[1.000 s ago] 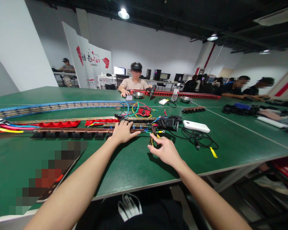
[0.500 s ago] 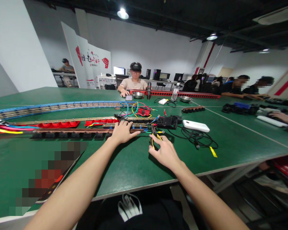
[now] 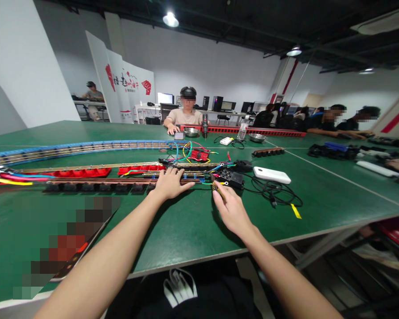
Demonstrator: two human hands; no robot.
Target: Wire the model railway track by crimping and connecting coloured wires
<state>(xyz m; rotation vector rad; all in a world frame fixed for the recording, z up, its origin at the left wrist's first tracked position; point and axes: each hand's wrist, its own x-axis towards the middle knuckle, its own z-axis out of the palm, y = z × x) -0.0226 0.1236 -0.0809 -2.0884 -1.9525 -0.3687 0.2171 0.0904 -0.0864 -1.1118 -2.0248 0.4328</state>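
My left hand (image 3: 168,184) rests with fingers spread on a long busbar assembly with copper rails (image 3: 103,180) and black supports. My right hand (image 3: 232,209) is wrapped round pliers (image 3: 218,189) with yellow and black handles. The jaws of the pliers point away from me, near the right end of the rails and their coloured wires. A black block (image 3: 232,179) lies just beyond the right hand, with a ring terminal (image 3: 225,183) in front of it. Whether the jaws grip a wire is too small to tell.
A white power bank (image 3: 271,174) and a coiled black cable (image 3: 275,191) lie to the right. Behind the rails are red plastic strips (image 3: 83,173), a curved blue track (image 3: 86,147), a red part (image 3: 199,155) and an upright power screwdriver (image 3: 205,125). Another person sits opposite.
The pliers' handles have come closer together in my right hand, which has shifted slightly right. The black block has turned and dropped nearer to me. My left hand stays put.
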